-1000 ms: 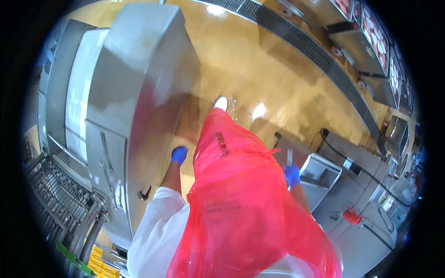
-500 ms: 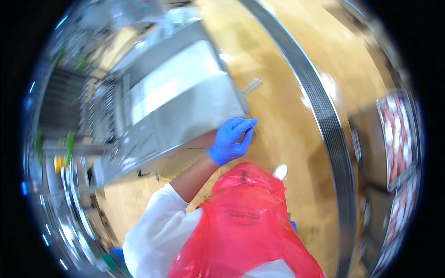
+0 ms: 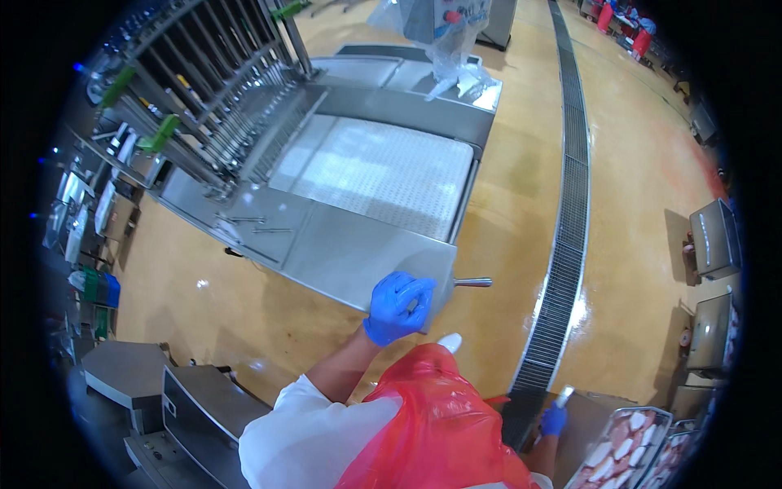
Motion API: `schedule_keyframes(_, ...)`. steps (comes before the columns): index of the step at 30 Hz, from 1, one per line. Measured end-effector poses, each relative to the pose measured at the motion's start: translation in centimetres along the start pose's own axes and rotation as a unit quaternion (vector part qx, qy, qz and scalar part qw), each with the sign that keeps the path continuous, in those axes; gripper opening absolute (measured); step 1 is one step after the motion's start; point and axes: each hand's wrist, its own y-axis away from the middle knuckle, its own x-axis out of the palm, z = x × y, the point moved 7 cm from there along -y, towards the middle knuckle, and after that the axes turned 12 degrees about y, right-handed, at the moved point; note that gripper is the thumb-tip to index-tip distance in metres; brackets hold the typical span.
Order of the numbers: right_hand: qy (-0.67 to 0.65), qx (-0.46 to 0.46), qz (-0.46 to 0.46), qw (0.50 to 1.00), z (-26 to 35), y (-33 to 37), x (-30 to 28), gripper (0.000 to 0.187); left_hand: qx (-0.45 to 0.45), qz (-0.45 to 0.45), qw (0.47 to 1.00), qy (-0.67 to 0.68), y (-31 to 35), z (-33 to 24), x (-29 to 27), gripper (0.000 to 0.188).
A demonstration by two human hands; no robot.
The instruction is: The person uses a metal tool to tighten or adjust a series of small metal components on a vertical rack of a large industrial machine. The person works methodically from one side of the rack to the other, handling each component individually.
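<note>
My left hand [image 3: 397, 310], in a blue glove, is held above the near right corner of a stainless steel machine [image 3: 366, 262]. Its fingers are curled in toward the thumb; whatever they might hold is hidden. Low on the right, my blue-gloved right hand [image 3: 554, 420] hangs beside a metal cart, closed round a small white object [image 3: 564, 397] whose kind I cannot make out. A white perforated bed [image 3: 383, 171] lies in the machine's top, next to an upright frame of metal bars and needles [image 3: 244, 90]. Several thin metal rods [image 3: 273, 231] rest on its steel surface.
Trays of pale and pink meat pieces [image 3: 617, 448] stand at the lower right. A floor drain grate [image 3: 573, 187] runs along the right. The machine's handle [image 3: 472, 282] juts over the floor. Steel equipment [image 3: 130, 371] stands at lower left; a plastic-wrapped control box [image 3: 446, 20] is at the back.
My view has swung, bringing more floor and the whole machine into sight. My left hand stays curled near the machine's corner. My right hand, mostly hidden before, now shows beside the meat cart.
</note>
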Motion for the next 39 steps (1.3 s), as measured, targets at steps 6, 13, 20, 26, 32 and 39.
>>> schedule_keyframes(6, 0.468, -0.107, 0.059, 0.875, 0.3, -5.2, -0.6, 0.036, -0.031, -0.043, 0.998, -0.043, -5.1, 0.9, 3.7, 0.023)
schedule_keyframes(13, 0.549, -0.163, 0.104, 0.813, 10.6, -13.4, 1.1, 0.035, -0.151, -0.134, 0.957, -0.209, -7.7, 3.4, 5.1, 0.018)
schedule_keyframes(20, 0.356, -0.473, 0.081, 0.801, 39.8, -24.2, 16.3, 0.035, -0.163, -0.131, 0.933, -0.294, -10.1, 1.2, 9.2, 0.021)
schedule_keyframes(26, 0.273, -0.649, 0.203, 0.680, 65.7, -8.8, 29.1, 0.027, -0.216, -0.146, 0.897, -0.357, -9.4, -0.2, 9.6, 0.021)
schedule_keyframes(32, 0.265, -0.612, 0.339, 0.664, 68.7, 2.4, 36.7, 0.025, -0.226, -0.296, 0.831, -0.413, -5.6, 1.8, 8.0, 0.018)
schedule_keyframes(39, 0.352, -0.660, 0.458, 0.480, 70.3, 10.9, 42.9, 0.025, -0.226, -0.385, 0.794, -0.412, -4.9, 5.1, 4.9, 0.020)
